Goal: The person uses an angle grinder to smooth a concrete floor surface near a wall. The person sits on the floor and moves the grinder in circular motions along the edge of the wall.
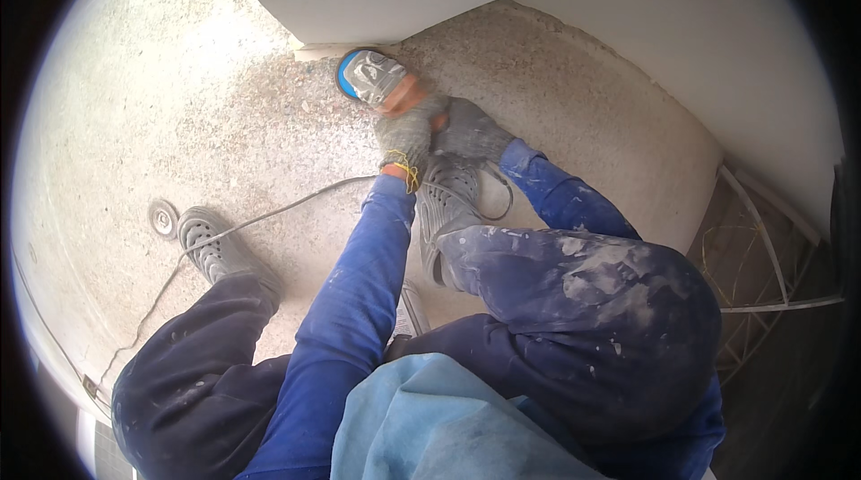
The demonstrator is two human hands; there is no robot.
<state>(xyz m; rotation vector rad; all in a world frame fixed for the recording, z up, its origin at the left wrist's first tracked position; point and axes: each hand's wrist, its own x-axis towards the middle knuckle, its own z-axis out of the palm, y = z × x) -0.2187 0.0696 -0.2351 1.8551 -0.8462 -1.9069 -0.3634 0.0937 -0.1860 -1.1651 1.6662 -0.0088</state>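
An angle grinder with a silver head, an orange body and a blue-edged round disc or guard lies between my hands and the wall's foot. My left hand, in a dusty grey work glove with loose yellow threads at the cuff, is closed over the grinder's body. Behind it, my right hand wraps the rear of the tool in a dark grey glove. The tool and left glove are slightly blurred. The disc side reaches the floor right by the white wall corner; its underside is hidden.
A grey power cord runs from near my hands across the rough floor and past my left shoe. A loose round disc lies beside that shoe. My right shoe stands under the hands. A metal-framed object is at right.
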